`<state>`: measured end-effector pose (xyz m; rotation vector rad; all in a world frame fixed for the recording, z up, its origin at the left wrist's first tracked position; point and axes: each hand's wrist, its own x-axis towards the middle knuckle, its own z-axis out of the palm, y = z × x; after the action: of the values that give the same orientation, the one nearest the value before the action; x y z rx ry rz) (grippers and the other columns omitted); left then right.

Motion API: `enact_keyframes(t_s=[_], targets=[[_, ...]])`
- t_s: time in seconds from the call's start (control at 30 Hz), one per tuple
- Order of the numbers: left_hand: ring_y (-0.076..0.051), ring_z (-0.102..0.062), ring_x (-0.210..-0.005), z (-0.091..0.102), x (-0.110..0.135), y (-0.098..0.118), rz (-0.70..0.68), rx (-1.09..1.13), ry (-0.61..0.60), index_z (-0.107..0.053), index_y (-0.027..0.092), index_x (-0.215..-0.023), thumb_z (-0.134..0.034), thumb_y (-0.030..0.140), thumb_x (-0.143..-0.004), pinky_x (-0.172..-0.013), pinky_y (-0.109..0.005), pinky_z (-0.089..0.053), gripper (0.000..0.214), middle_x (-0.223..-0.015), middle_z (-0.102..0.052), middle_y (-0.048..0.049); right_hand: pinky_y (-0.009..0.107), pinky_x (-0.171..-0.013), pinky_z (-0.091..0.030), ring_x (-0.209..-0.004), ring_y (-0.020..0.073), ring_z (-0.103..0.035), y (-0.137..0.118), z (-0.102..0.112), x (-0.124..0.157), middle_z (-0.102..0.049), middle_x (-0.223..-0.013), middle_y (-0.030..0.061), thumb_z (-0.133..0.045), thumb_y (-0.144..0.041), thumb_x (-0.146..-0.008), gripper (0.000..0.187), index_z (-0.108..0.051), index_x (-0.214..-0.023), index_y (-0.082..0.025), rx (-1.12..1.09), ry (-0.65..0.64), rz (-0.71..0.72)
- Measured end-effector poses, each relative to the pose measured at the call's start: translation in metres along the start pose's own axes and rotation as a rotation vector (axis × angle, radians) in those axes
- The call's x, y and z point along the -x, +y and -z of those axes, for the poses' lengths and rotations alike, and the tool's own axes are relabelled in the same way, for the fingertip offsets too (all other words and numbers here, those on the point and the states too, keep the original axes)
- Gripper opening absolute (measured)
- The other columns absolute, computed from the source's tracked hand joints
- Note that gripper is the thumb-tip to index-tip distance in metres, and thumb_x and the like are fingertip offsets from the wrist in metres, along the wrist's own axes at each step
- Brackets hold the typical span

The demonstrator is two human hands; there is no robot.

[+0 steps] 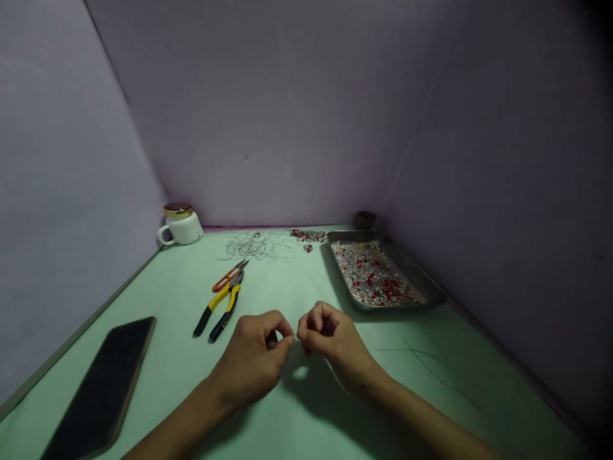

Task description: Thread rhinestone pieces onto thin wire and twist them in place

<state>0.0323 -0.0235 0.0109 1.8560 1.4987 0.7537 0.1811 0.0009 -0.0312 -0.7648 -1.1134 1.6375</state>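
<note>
My left hand (256, 354) is closed in a pinch, thumb against index finger, over the middle of the near table. Facing it, my right hand (338, 338) pinches too, its fingertips almost touching the left ones. A tiny pale bit shows between the fingertips, too small to name. Beyond my left hand lie pliers (223, 303) with yellow and black handles, beside orange thread snips (230, 276). Past my right hand is a metal tray (433, 295) holding loose red, white and pale beads (373, 275). Thin wires (431, 358) lie to the right.
A dark phone (103, 390) lies at the near left. A white lidded mug (184, 229) stands at the far left. Tangled wire (251, 246) and red beaded pieces (306, 236) lie at the back. A small dark cup (364, 220) stands behind the tray. Walls enclose the table (282, 281).
</note>
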Motion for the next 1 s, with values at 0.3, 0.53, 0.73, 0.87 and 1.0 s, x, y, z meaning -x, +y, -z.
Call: enact_keyframes(t_s=[0.3, 0.53, 0.73, 0.87, 1.0], targets=[[-0.009, -0.035, -0.045, 0.003, -0.005, 0.002, 0.043, 0.016, -0.034, -0.063, 0.017, -0.067, -0.051, 0.023, -0.070, -0.042, -0.020, -0.029, 0.013, -0.047, -0.041, 0.0061, 0.023, -0.049, -0.034, -0.049, 0.0080, -0.044, -0.006, -0.004, 0.004, -0.057, -0.059, -0.0021, -0.061, -0.010, -0.061, 0.030, -0.032, -0.056, -0.020, 0.198, 0.071, 0.051], [-0.008, -0.039, -0.042, -0.001, 0.000, -0.002, -0.254, -0.137, 0.087, -0.062, 0.016, -0.065, -0.050, 0.015, -0.071, -0.043, -0.021, -0.031, 0.014, -0.050, -0.051, 0.0036, 0.023, -0.049, -0.034, -0.049, 0.0082, -0.043, -0.007, -0.007, 0.007, -0.056, -0.058, -0.0022, -0.058, -0.010, -0.063, 0.030, -0.031, -0.055, -0.020, 0.237, 0.078, 0.060], [-0.009, -0.045, -0.045, -0.001, -0.001, -0.009, -0.458, -0.177, 0.130, -0.061, 0.015, -0.069, -0.048, 0.011, -0.073, -0.045, -0.022, -0.034, 0.014, -0.056, -0.058, -0.0002, 0.023, -0.048, -0.035, -0.047, 0.0079, -0.044, -0.005, -0.006, 0.008, -0.056, -0.057, -0.0030, -0.055, -0.008, -0.061, 0.029, -0.030, -0.054, -0.020, 0.200, 0.083, 0.037], [-0.010, -0.049, -0.048, -0.001, -0.001, -0.009, -0.488, -0.181, 0.141, -0.060, 0.014, -0.070, -0.047, 0.010, -0.074, -0.047, -0.022, -0.036, 0.014, -0.058, -0.059, -0.0017, 0.022, -0.047, -0.034, -0.046, 0.0075, -0.044, -0.005, -0.008, 0.007, -0.056, -0.055, -0.0037, -0.054, -0.006, -0.060, 0.030, -0.029, -0.054, -0.020, 0.181, 0.084, 0.036], [-0.010, -0.047, -0.048, -0.005, 0.001, -0.007, -0.468, -0.211, 0.190, -0.058, 0.015, -0.069, -0.045, 0.011, -0.075, -0.047, -0.022, -0.036, 0.016, -0.057, -0.056, -0.0009, 0.023, -0.049, -0.036, -0.048, 0.0081, -0.046, -0.007, -0.010, 0.009, -0.057, -0.057, -0.0026, -0.058, -0.010, -0.062, 0.032, -0.029, -0.053, -0.020, 0.192, 0.084, 0.054]])
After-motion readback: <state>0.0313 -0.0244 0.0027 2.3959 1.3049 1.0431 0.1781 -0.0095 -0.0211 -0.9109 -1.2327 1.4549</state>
